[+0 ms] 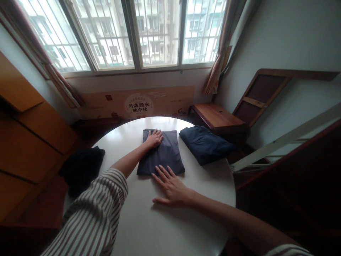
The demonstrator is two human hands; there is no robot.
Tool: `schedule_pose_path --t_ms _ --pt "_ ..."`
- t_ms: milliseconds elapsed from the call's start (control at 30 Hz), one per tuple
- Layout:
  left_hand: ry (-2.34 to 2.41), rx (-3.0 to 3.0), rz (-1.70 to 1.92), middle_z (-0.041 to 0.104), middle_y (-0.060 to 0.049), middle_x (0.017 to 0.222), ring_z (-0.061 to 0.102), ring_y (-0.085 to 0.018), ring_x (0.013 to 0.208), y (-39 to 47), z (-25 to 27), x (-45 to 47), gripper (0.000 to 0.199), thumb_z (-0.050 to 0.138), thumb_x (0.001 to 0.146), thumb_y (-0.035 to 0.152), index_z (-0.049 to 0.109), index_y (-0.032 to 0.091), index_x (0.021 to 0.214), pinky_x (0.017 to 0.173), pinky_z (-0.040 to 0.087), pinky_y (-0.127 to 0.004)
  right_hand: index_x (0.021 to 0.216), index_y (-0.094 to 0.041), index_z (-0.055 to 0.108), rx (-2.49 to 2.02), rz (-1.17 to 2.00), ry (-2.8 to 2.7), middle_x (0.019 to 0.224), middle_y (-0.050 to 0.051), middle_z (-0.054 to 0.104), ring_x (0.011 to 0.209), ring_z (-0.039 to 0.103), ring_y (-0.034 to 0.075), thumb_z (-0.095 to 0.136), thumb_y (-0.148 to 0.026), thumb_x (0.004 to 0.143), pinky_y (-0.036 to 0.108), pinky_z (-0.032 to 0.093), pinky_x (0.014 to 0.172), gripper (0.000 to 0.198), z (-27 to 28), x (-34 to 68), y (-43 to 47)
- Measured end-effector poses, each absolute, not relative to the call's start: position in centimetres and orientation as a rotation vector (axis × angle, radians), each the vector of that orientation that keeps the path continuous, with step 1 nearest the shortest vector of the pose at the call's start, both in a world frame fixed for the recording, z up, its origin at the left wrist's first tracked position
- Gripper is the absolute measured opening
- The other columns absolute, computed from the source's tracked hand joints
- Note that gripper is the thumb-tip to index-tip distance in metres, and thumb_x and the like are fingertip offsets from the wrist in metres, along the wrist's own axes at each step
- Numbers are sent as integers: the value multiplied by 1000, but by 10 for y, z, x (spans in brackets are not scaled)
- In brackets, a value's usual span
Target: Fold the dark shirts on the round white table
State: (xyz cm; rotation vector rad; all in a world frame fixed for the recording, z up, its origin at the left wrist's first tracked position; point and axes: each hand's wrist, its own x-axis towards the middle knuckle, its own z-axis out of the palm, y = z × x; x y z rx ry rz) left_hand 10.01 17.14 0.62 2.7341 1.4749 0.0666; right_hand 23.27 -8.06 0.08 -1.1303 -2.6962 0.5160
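A folded grey garment [167, 151] lies flat on the white round table [149, 213], its near edge toward me. My left hand [155, 138] rests with fingers out on the garment's far part. Near its front edge is my right hand [172, 188], fingers spread; the fingertips touch the cloth while the thumb and palm are over the bare tabletop. Neither hand grips anything. To the right of the grey garment sits a folded dark navy garment [205, 144], a small gap between them.
A black bundle of cloth [84, 169] hangs over the table's left edge. Behind the table at right stands a wooden stool [217, 116]. Orange-brown cabinets [23, 153] line the left side, and a pale sloping rail [287, 140] runs along the right. Barred windows are ahead.
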Motion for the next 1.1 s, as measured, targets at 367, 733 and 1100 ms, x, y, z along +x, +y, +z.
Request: schedule_pose_path --t_ms 367,733,1100 --pt "1162 2837 217 29 -15 159 18 -34 149 21 -8 16 67 40 98 55 32 19 154 116 19 -62 145 -13 44 -1058 383 -2611 149 18 46 139 40 32 49 -57 94 53 24 117 68 11 246 -91" --pt "509 3272 549 70 -17 113 69 -22 106 4 3 -40 34 38 96 5 60 10 121 92 58 -36 102 -9 69 -1085 -171 -2776 114 18 67 110 63 25 45 2 86 39 50 99 31 21 310 -40" --pt "502 2776 341 73 -8 92 68 -19 89 -114 50 -38 19 51 94 22 69 20 100 86 55 -33 100 -17 70 -898 362 -2769 99 13 70 101 63 25 52 -29 94 46 41 106 23 50 306 -160"
